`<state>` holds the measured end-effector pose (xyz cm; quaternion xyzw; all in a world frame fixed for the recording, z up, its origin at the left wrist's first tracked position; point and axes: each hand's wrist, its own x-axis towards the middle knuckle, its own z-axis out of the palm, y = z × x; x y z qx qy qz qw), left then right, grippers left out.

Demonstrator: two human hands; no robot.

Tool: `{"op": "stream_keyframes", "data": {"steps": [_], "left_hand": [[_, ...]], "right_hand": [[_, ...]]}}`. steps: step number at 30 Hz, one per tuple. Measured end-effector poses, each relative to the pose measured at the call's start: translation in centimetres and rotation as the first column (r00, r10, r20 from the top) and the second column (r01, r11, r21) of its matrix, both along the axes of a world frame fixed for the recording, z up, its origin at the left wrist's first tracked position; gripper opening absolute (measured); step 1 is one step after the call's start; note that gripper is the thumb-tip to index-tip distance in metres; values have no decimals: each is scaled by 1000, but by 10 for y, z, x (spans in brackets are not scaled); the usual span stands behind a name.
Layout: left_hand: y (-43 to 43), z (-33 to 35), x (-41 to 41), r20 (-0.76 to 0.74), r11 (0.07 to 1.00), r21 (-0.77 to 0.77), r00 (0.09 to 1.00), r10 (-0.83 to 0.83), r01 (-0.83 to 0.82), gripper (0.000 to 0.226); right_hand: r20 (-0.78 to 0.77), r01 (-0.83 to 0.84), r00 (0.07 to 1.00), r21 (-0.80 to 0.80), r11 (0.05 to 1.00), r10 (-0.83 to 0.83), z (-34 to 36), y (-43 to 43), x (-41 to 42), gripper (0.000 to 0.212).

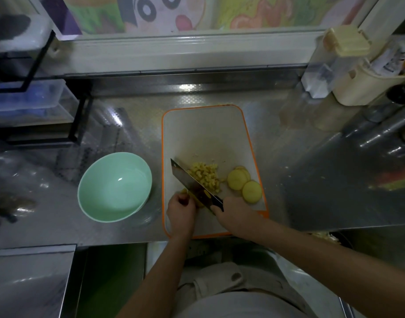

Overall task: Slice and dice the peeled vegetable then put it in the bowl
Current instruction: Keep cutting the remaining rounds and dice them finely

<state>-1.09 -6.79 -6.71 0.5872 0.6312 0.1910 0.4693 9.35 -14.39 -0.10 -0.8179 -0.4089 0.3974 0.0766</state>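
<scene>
An orange-rimmed white cutting board (203, 131) lies on the steel counter. A pile of yellow diced vegetable (207, 176) sits at its middle, with several round slices (244, 184) to the right. My right hand (234, 213) grips the black handle of a cleaver (188, 181) whose blade slants up-left, edge down on the board. My left hand (180, 208), fingers curled, holds yellow strips (198, 199) against the blade's near side. An empty mint-green bowl (115, 185) stands just left of the board.
A black wire rack with clear plastic boxes (29, 104) occupies the back left. Cream and clear containers (348, 70) crowd the back right corner. The counter's front edge runs just below the board, with a lower steel surface (29, 278) at left.
</scene>
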Motion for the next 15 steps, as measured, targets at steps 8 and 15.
{"op": "stream_keyframes", "data": {"steps": [8, 15], "left_hand": [[2, -4, -1, -29, 1000, -5, 999, -20, 20, 11], [2, -5, -1, -61, 999, 2, 998, -34, 34, 8]], "right_hand": [[91, -81, 993, 14, 997, 80, 0, 5, -7, 34], [262, -158, 955, 64, 985, 137, 0, 13, -12, 40]]}}
